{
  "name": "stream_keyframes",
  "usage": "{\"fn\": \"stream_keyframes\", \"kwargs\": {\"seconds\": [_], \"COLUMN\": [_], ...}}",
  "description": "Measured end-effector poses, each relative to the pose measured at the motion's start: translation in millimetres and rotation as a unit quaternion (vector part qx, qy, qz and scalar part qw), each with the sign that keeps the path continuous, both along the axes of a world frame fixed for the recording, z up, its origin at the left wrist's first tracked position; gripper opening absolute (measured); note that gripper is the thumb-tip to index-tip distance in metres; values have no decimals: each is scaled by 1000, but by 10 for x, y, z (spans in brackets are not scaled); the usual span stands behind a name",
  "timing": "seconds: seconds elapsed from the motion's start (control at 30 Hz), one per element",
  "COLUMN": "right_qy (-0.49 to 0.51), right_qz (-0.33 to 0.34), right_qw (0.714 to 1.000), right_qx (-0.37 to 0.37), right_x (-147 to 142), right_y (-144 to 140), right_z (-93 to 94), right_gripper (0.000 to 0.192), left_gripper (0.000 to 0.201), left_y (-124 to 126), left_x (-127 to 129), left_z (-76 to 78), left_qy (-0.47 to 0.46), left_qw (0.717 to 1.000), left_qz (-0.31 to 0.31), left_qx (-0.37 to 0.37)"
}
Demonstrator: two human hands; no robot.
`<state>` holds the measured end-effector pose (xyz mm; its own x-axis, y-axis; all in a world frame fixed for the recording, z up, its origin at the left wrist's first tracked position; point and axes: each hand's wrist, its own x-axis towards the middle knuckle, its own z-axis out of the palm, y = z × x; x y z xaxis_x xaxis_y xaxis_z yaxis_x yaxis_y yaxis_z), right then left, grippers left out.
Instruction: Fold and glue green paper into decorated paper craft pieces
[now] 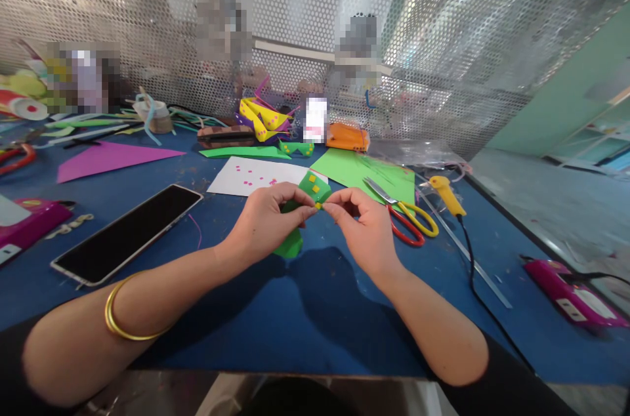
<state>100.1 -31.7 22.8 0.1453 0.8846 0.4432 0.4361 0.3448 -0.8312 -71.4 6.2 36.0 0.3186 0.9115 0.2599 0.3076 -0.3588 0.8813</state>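
My left hand (268,219) grips a folded green paper piece (310,189) dotted with small yellow squares; its lower end (290,245) sticks out below my palm. My right hand (361,222) meets it at the fingertips and pinches a tiny yellow square (319,206) against the green paper's edge. Both hands hover just above the blue table (246,298), near its middle. A gold bangle (118,317) circles my left forearm.
Red-and-yellow scissors (403,212) and a yellow-handled tool (445,193) with a black cord lie right of my hands, on and beside a green sheet (354,170). A white sheet (246,176) with pink dots, a phone (128,232), purple paper (108,159) and a perforated metal screen (315,16) surround them.
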Motion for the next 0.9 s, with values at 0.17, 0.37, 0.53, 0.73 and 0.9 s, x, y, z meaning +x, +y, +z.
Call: {"fn": "stream_keyframes", "kwargs": {"seconds": [0.17, 0.37, 0.53, 0.73, 0.9], "right_qy": [-6, -18, 3, -12, -28], "right_qz": [13, 29, -2, -5, -12], "right_qw": [1000, 999, 1000, 1000, 999], "right_qx": [-2, 10, -6, -2, 10], "right_x": [-27, -15, 18, 11, -5], "right_y": [-2, -5, 14, 43, 40], "right_z": [-15, -30, -11, -45, -62], "right_gripper": [11, 12, 13, 13, 14], "left_gripper": [13, 13, 7, 26, 27], "left_y": [0, 4, 11, 8, -15], "left_x": [3, 9, 3, 39, 44], "left_z": [-10, -11, -28, -16, 11], "left_qy": [10, 10, -26, -77, -64], "left_qw": [1000, 1000, 999, 994, 995], "left_qz": [-5, -11, -11, -9, -3], "left_qx": [10, 5, -44, -73, -78]}}
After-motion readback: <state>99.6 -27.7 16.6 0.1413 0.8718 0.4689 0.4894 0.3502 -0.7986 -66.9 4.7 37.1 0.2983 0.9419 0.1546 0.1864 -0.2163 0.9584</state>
